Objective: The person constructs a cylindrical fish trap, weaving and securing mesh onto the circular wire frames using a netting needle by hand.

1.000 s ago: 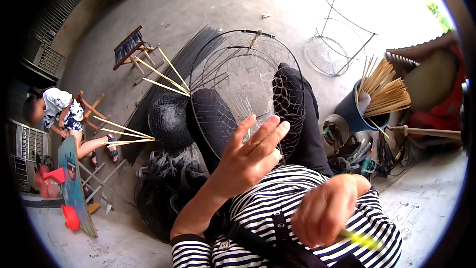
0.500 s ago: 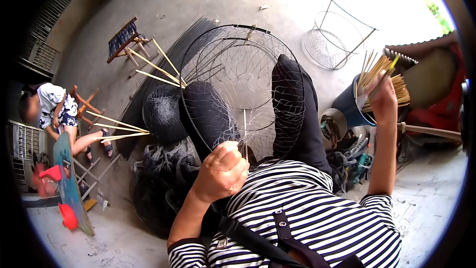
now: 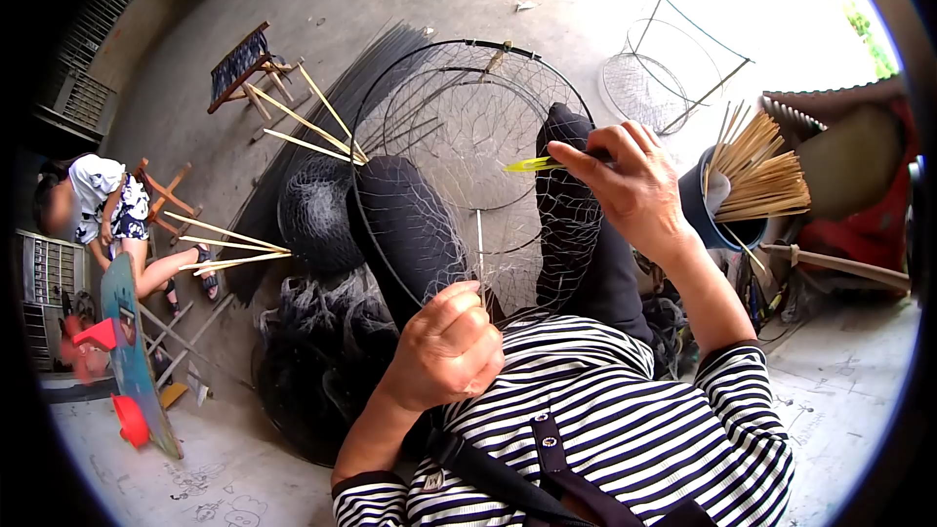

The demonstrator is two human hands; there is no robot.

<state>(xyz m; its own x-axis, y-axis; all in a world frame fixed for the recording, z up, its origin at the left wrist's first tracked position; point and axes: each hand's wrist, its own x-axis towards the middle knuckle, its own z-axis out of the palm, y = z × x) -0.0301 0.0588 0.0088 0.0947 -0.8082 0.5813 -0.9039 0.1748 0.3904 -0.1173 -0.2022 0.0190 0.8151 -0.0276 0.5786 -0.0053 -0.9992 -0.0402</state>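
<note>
From where I stand, the net (image 3: 467,176) sits in the middle of the frame, spread over dark trouser legs (image 3: 402,205) and held out by a thin hoop (image 3: 470,42). The mesh looks almost weightless — soft, slack and quick to snag — while the hoop seems springy and stiff enough to keep its shape. I'd lift by that rim and pinch only gathered strands, since a single thread could slip or cut into a finger.

The left hand (image 3: 447,346), low in the centre, has its grip closed on the near edge of the net. The right hand (image 3: 630,185) is right of centre, its grip pinched around a slim yellow tool (image 3: 532,165), tip pointing left; that looks light, hard and perhaps slippery.

The left fingertips are hidden, so I can't tell whether they also clamp the pale stick (image 3: 479,244) just above them. The tool's far end is partly covered by the right fingers. Upper right, glare thins a second hoop frame (image 3: 712,95) to faint lines.
</note>
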